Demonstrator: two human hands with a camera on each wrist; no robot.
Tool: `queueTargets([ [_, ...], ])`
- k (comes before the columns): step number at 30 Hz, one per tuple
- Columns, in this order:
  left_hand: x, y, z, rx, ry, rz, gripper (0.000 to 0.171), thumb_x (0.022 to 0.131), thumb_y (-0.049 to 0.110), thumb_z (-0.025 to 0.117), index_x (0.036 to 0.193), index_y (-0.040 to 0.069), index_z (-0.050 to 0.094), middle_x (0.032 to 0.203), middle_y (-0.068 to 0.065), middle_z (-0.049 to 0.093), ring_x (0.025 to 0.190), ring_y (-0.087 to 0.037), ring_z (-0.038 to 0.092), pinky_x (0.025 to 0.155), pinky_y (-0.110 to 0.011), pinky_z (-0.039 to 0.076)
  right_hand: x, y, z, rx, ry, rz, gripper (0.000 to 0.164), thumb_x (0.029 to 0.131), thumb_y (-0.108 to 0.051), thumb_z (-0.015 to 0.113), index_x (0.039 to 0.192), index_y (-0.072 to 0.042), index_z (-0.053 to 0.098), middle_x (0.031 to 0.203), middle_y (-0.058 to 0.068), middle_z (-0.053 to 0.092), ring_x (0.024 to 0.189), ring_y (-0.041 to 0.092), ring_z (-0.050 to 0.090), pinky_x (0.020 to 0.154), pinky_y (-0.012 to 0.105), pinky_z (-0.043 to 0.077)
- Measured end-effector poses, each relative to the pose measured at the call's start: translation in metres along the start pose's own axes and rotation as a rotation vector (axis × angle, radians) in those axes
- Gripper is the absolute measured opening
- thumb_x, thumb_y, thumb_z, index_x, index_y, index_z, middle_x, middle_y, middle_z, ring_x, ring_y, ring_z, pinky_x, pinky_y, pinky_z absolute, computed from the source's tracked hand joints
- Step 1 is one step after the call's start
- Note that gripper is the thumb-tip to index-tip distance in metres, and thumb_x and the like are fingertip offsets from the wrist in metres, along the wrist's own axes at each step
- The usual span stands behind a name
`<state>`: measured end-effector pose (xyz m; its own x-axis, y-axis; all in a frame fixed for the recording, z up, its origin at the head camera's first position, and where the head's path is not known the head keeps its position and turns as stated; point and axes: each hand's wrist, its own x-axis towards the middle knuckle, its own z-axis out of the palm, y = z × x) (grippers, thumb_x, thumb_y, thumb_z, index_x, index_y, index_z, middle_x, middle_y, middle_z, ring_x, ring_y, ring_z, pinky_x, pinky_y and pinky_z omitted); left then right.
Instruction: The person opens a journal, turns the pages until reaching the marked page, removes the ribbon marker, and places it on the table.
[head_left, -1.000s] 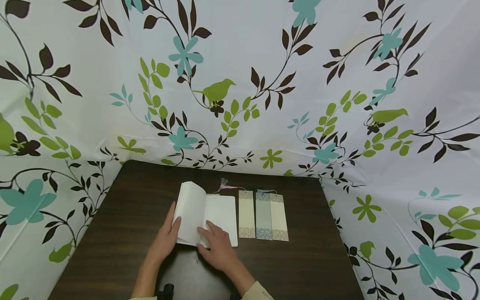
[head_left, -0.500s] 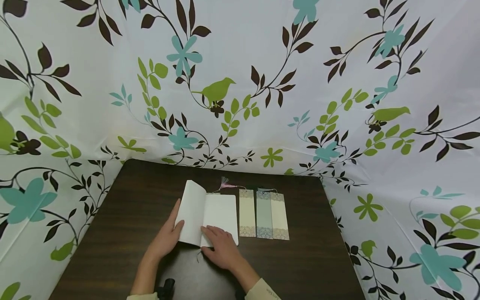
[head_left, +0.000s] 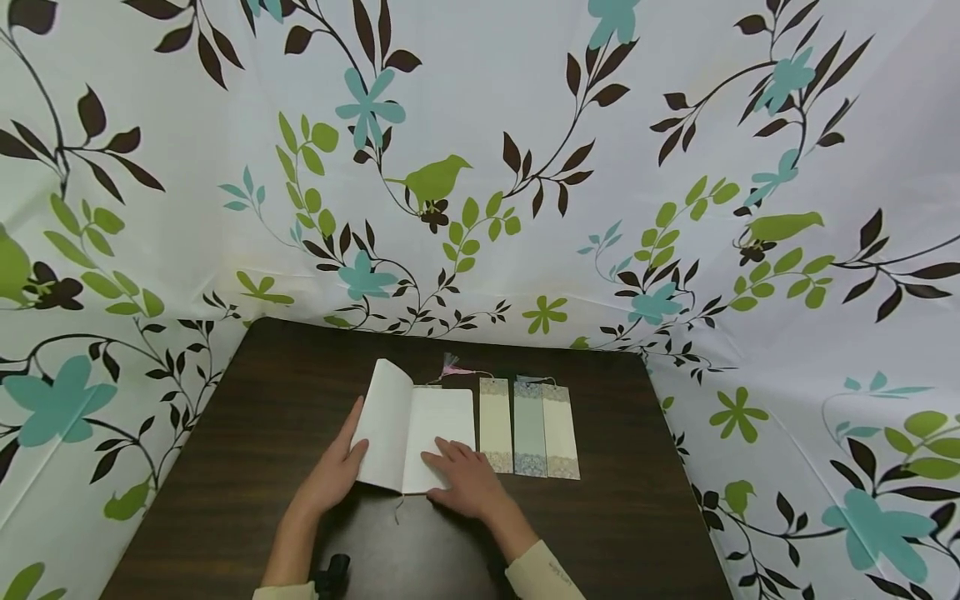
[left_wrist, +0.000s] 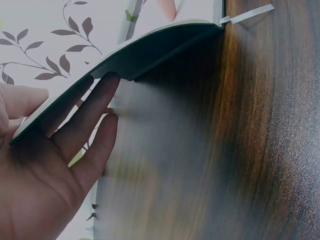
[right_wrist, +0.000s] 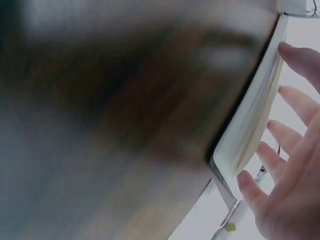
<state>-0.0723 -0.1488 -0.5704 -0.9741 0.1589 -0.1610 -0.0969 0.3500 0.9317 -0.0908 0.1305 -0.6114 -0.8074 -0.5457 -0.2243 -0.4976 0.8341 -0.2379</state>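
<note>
A notebook (head_left: 442, 412) with blank-looking pages and a dark cover lies open on the table, its left side raised. My left hand (head_left: 330, 475) holds that raised side at the edge. In the left wrist view, the thumb of the left hand (left_wrist: 55, 165) is on the page side and the fingers are under the dark cover (left_wrist: 150, 55). My right hand (head_left: 468, 481) rests on the lower right page with fingers spread. The right wrist view shows its fingertips along the page block (right_wrist: 250, 125). A thin ribbon marker (head_left: 397, 509) hangs from the bottom of the spine.
Right of the notebook lie a cream bookmark (head_left: 495, 421), a blue-grey bookmark (head_left: 529, 427) and another cream bookmark (head_left: 562, 429). A pink tassel (head_left: 457, 369) lies behind them. The dark wooden table (head_left: 615, 517) is bordered by a leaf-patterned cloth (head_left: 480, 108).
The right hand has slid rightward across the right page, away from the spine. The left hand keeps its hold on the left side, which has shifted slightly right.
</note>
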Motion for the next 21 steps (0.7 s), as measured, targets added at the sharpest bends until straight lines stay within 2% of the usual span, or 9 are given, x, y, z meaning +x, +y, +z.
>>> queueTargets([
  [7,-0.0014,-0.0023,-0.0009,-0.015,0.008,-0.002,0.076,0.117,0.013,0.044,0.175,0.025,-0.005,0.183,-0.014,0.001,0.167,-0.042,0.007,0.128,-0.069,0.015,0.0001,0.0069,-0.0074,0.055,0.012,-0.05,0.057,0.103,-0.045,0.071,0.157,-0.035,0.056,0.17,-0.002,0.045,0.15,0.027,0.049,0.112,0.059,0.047],
  [17,0.0014,-0.0047,-0.0022,-0.013,0.004,0.004,0.074,0.117,0.014,0.044,0.175,0.02,-0.001,0.183,-0.013,0.002,0.167,-0.041,0.008,0.127,-0.067,0.017,0.0015,0.0091,-0.0054,0.069,0.054,-0.066,0.048,0.104,-0.042,0.071,0.151,-0.034,0.062,0.168,-0.001,0.049,0.146,0.027,0.052,0.11,0.059,0.048],
  [19,0.0012,-0.0043,-0.003,-0.014,0.0,0.0,0.074,0.117,0.014,0.043,0.175,0.02,-0.002,0.183,-0.013,0.001,0.167,-0.04,0.007,0.128,-0.062,0.017,0.0017,0.0097,-0.0063,0.069,0.054,-0.07,0.05,0.102,-0.044,0.074,0.15,-0.034,0.063,0.167,-0.001,0.049,0.145,0.027,0.052,0.109,0.058,0.049],
  [21,0.001,-0.0041,-0.0038,-0.015,-0.002,-0.001,0.074,0.117,0.014,0.044,0.175,0.02,-0.001,0.183,-0.013,0.001,0.167,-0.04,0.007,0.13,-0.052,0.018,0.0019,0.0103,-0.0075,0.068,0.05,-0.075,0.052,0.101,-0.045,0.076,0.15,-0.034,0.063,0.167,-0.001,0.049,0.145,0.027,0.052,0.11,0.057,0.049],
])
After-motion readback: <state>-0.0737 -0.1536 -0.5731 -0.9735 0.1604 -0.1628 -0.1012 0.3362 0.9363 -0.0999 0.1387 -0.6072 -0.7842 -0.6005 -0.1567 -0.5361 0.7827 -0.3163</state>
